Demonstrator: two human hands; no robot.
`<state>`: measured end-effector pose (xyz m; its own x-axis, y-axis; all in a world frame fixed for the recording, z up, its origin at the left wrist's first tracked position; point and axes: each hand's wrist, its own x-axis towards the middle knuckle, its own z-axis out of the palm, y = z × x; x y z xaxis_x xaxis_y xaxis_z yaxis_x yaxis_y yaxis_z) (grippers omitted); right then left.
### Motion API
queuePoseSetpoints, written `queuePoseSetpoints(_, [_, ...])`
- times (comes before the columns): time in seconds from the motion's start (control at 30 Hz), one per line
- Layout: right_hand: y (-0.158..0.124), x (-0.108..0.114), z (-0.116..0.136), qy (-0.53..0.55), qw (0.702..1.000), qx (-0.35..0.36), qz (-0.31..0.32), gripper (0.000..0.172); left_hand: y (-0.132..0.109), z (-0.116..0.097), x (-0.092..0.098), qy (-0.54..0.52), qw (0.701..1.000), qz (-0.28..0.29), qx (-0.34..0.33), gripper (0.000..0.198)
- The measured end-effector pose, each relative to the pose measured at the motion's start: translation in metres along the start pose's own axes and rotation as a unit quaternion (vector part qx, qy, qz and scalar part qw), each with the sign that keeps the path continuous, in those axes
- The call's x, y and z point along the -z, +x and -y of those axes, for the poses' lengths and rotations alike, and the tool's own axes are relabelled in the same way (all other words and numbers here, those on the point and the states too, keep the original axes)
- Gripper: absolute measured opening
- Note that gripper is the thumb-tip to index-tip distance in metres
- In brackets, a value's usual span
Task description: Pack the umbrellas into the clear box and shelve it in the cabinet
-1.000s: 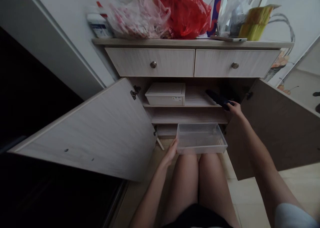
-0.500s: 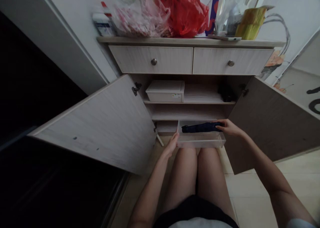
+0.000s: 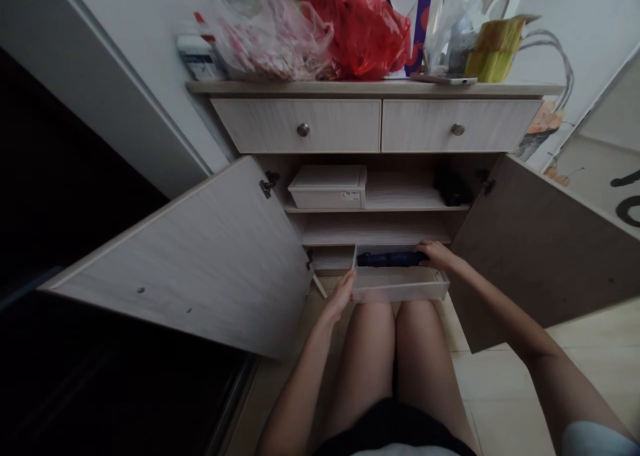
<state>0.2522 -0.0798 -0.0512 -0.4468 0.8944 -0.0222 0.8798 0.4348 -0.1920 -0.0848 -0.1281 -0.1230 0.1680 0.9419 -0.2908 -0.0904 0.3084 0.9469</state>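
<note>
A clear plastic bin (image 3: 400, 289) rests on my knees in front of an open cabinet. My left hand (image 3: 341, 297) holds the bin's left end, fingers closed on its wall. A dark folded umbrella (image 3: 389, 259) lies lengthwise along the far side inside the bin. My right hand (image 3: 437, 255) grips the umbrella's right end at the bin's far right corner.
The cabinet has two open doors, the left door (image 3: 200, 256) and the right door (image 3: 540, 249), swung out to either side. A white lidded box (image 3: 327, 187) and a dark item (image 3: 453, 188) sit on the upper shelf. Two closed drawers (image 3: 380, 124) sit above. Bags (image 3: 350, 29) crowd the top.
My right hand took the dark umbrella off the upper shelf's right side and brought it down into the clear bin. My left hand stayed on the bin's left end.
</note>
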Motion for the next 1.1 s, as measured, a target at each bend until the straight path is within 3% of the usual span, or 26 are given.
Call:
queuePoseSetpoints(0.1, [0.02,0.018,-0.019,0.051,0.998,-0.034,-0.02,0.03,-0.004,-0.005,-0.002,0.001,1.0,-0.003,-0.002,0.057])
queuePoseSetpoints(0.17, [0.036,0.037,-0.04,0.046,0.983,-0.134,-0.118,0.034,-0.007,-0.007,-0.002,0.005,1.0,0.0,-0.005,0.059])
queuePoseSetpoints(0.27, [0.056,0.065,-0.073,-0.026,0.911,-0.32,-0.257,0.045,-0.008,-0.008,-0.001,0.013,1.0,-0.001,0.0,0.061])
queuePoseSetpoints(0.37, [0.073,0.079,-0.099,-0.031,0.874,-0.419,-0.243,0.051,-0.006,-0.007,0.001,0.021,1.0,-0.001,-0.001,0.061])
queuePoseSetpoints(0.5, [0.088,0.073,-0.113,0.011,0.879,-0.438,-0.185,0.046,-0.002,-0.004,0.002,0.028,1.0,0.0,0.005,0.062])
queuePoseSetpoints(0.7, [0.096,0.051,-0.104,0.024,0.874,-0.421,-0.24,0.046,0.0,-0.006,0.003,0.012,0.999,0.014,-0.029,0.067])
queuePoseSetpoints(0.87, [0.091,0.051,-0.098,0.087,0.856,-0.419,-0.289,0.048,-0.002,-0.008,0.0,0.012,1.0,0.007,-0.008,0.06])
queuePoseSetpoints(0.93, [0.089,0.055,-0.098,0.152,0.829,-0.424,-0.332,0.039,-0.003,-0.007,0.0,0.016,1.0,0.004,-0.005,0.058])
queuePoseSetpoints(1.03, [0.08,0.061,-0.093,0.3,0.742,-0.433,-0.414,0.024,-0.001,-0.004,0.001,0.024,1.0,-0.005,-0.007,0.057])
queuePoseSetpoints(1.1, [0.068,0.06,-0.087,0.379,0.705,-0.415,-0.432,0.024,0.001,0.0,0.003,0.028,0.999,-0.007,-0.014,0.056])
